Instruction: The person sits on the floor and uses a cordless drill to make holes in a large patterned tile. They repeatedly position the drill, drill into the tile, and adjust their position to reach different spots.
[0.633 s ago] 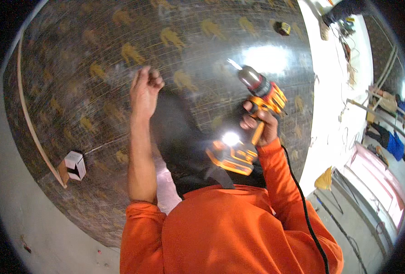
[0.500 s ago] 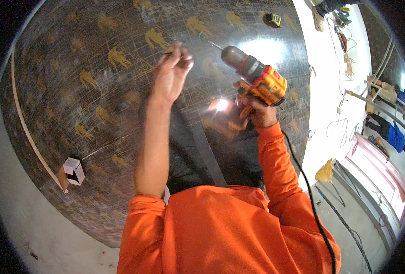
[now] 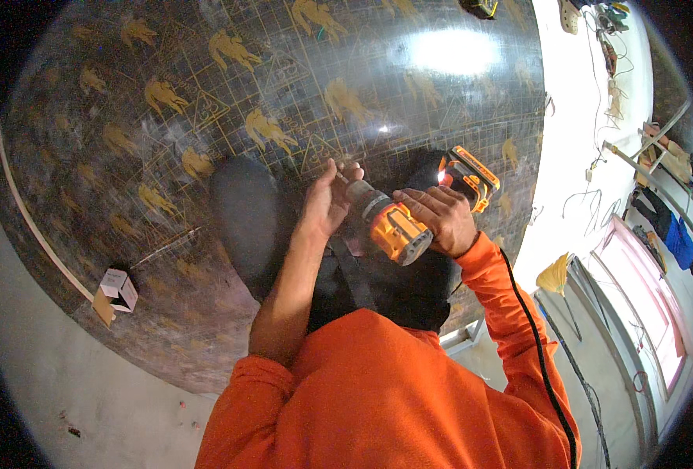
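My right hand (image 3: 446, 219) is wrapped round the grip of an orange and black cordless drill (image 3: 399, 234), its battery toward the far right. The drill lies across my lap, its grey chuck pointing left and away. Close at the drill's nose is my left hand (image 3: 324, 207), fingers curled and thumb raised beside the thin bit (image 3: 342, 178). Whatever small thing those fingers pinch is too small to make out. Beneath me is a dark, glossy board (image 3: 182, 125) with gold printed figures and grid lines.
A small white and black box (image 3: 119, 289) with an open flap stands at the board's left edge, by a pale strip (image 3: 37, 227). A tape measure (image 3: 481, 8) lies at the far edge. Cables, tools, a yellow broom (image 3: 553, 275) and people are off to the right.
The drill has been drawn in toward my lap, its body turned lower. My left hand has come right and nearer, from apart to beside the bit. The view has shifted.
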Motion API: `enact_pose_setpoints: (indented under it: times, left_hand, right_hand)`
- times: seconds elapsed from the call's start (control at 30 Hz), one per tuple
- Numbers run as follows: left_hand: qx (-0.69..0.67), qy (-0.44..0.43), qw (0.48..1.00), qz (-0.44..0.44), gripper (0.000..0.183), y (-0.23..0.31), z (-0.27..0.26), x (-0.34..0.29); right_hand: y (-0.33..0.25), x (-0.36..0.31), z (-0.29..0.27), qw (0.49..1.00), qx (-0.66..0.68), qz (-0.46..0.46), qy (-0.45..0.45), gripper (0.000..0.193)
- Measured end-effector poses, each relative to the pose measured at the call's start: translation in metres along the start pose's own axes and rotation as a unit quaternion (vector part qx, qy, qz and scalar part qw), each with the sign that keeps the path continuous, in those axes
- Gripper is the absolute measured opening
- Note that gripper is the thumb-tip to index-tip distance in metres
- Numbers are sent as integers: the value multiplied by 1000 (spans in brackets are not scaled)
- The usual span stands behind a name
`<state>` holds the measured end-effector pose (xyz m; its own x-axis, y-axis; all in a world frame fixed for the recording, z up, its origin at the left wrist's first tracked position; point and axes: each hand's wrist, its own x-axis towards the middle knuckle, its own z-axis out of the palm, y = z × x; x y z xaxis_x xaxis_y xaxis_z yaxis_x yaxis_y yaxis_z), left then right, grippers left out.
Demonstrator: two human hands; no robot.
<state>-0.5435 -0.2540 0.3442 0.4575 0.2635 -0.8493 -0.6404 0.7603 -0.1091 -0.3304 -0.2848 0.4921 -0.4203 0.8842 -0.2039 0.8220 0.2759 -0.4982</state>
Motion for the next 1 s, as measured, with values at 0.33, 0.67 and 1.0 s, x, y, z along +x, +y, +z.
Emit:
enact_pose_setpoints:
  times: [0.33,0.67,1.0]
  left_hand:
    - [83,41,993,-79,29,-10,-16,18]
    - [131,-2,984,-124,27,-19,-10,41]
    - [11,-22,999,-25,31,-29,3,32]
  right_hand:
    - [-7,1,5,996,-23,41,-78,56]
    - [-24,1,18,986,-78,106,-100,53]
    - [-27,30,25,981,-60,148,-111,49]
